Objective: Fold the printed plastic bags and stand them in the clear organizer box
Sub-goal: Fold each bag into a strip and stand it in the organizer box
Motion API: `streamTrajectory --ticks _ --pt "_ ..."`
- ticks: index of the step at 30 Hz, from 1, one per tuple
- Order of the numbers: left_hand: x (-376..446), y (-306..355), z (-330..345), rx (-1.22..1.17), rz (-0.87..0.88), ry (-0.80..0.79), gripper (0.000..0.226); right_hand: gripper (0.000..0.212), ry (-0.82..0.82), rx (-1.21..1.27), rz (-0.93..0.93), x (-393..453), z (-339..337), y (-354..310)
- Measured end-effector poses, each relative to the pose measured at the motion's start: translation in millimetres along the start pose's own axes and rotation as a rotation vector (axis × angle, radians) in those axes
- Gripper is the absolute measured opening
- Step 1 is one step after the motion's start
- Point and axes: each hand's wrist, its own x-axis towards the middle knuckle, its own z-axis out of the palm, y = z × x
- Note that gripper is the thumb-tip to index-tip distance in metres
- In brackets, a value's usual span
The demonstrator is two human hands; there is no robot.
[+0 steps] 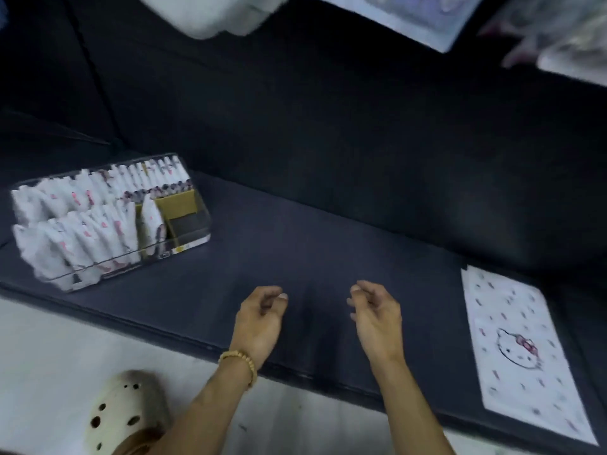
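organizer box (193, 234) left, flat bag (522, 353) right

Folded bags (82, 218) motion-blurred, prints unreadable, pale shoe (124, 412) cut off – bottom edge

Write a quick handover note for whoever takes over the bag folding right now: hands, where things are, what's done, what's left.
Left hand: hovers over the dark cushion, fingers loosely curled, holds nothing.
Right hand: the same, beside it, empty.
Organizer box: on the cushion, far left, two rows of folded bags standing in it. There is free room at its right end, by a brown divider.
Flat bag: unfolded, lying at the cushion's right end, touched by neither hand.
Done: most of the box filled.
Left: fold the flat bag and stand it in the free space. More blurred plastic lies at the top right; it may be further bags.
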Motion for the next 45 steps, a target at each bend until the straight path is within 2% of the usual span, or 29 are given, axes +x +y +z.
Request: streamTrajectory --ticks 8,13,19,22,23,28,31,34,38,42,43,45 --pt "-14.8 -5.1 97.5 0.186 0.039 -0.301 0.009 0.019 0.444 -0.003 0.178 -21.6 -156.7 69.9" --pt "-20.0 -9.1 155.4 0.246 0.061 -0.411 0.012 0.034 0.574 -0.063 0.303 -34.8 -221.5 115.1" --pt "-24.7 -20.8 198.1 0.289 0.075 -0.47 0.014 0.05 0.507 -0.308 0.319 -4.3 -266.3 153.0" --pt "-24.8 -27.5 206.2 0.308 0.072 -0.47 0.011 0.078 0.318 -0.564 0.396 16.5 -268.7 169.7" --pt "-24.3 -29.5 207.6 0.313 0.071 -0.466 0.011 0.081 0.269 -0.671 0.422 20.0 -266.5 175.4" --pt "-22.4 -37.6 210.1 0.325 0.067 -0.455 0.011 0.04 0.334 -0.878 0.316 20.9 -255.0 187.7" --pt "-23.4 -38.1 205.9 0.342 0.077 -0.466 0.01 0.036 0.306 -0.942 0.293 20.4 -257.2 185.7" --pt "-23.1 -34.2 199.2 0.355 0.085 -0.453 0.011 0.038 0.34 -0.839 0.221 17.3 -256.7 172.5" --pt "-20.4 -26.2 186.8 0.339 0.098 -0.442 0.01 0.034 0.374 -0.731 -0.044 10.0 -229.1 134.1" --pt "-19.6 -19.3 171.8 0.322 0.109 -0.415 0.013 0.018 0.365 -0.535 -0.213 -2.4 -192.2 100.7" --pt "-20.6 -17.6 167.9 0.325 0.121 -0.412 0.018 0.019 0.34 -0.459 -0.214 -5.3 -183.6 94.4" --pt "-23.2 -12.8 158.4 0.354 0.171 -0.456 0.042 0.025 0.254 -0.304 -0.179 -9.6 -166.2 83.6"
